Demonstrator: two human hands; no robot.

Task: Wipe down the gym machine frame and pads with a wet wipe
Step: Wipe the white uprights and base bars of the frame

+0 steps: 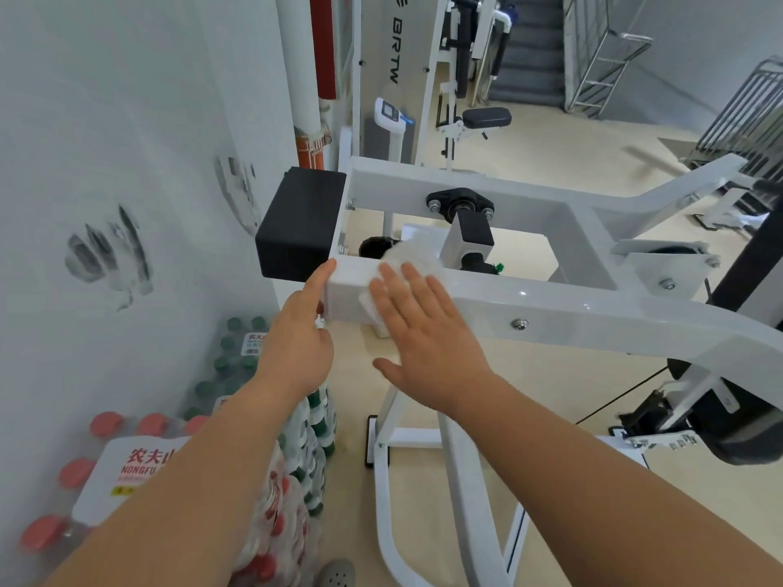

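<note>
Four fingers (406, 286) of your right hand (428, 332) lie straight and slightly spread, flat on the wet wipe (402, 254). They press it, not pinch it. Thumb sticks out to the lower left, off the metal, touching nothing.

Wipe: white, bunched above your fingertips, with a corner showing under the palm's left edge. It sits on the near white beam (593, 315) of the gym machine frame, close to the beam's left end, centre of the frame.

Left hand (296, 341): index finger (324, 277) straight, tip on the top corner of the beam's end. The other fingers tuck under, mostly out of view; nothing shows in their grasp.

Just left of that fingertip, a black block pad (296, 224) is bolted to the frame's end, almost against the wall. Beyond the wipe, a pivot bearing (459, 203) sits on the far beam, and a short white post with a black collar (468, 239) stands between the two beams. The near beam runs right and bends down toward the right edge; a bolt head (519, 323) shows on its face.

Lower left: shrink-wrapped water bottles stand against the wall, red caps (106, 459) nearest, green caps (233, 353) behind, partly under your left forearm. Dark smudges (106, 256) mark the wall at mid left.

Upper centre: a second machine, its upright lettered BRTW (396, 48), with a black seat pad (487, 117). Stairs (529, 48) climb at the upper right.
</note>
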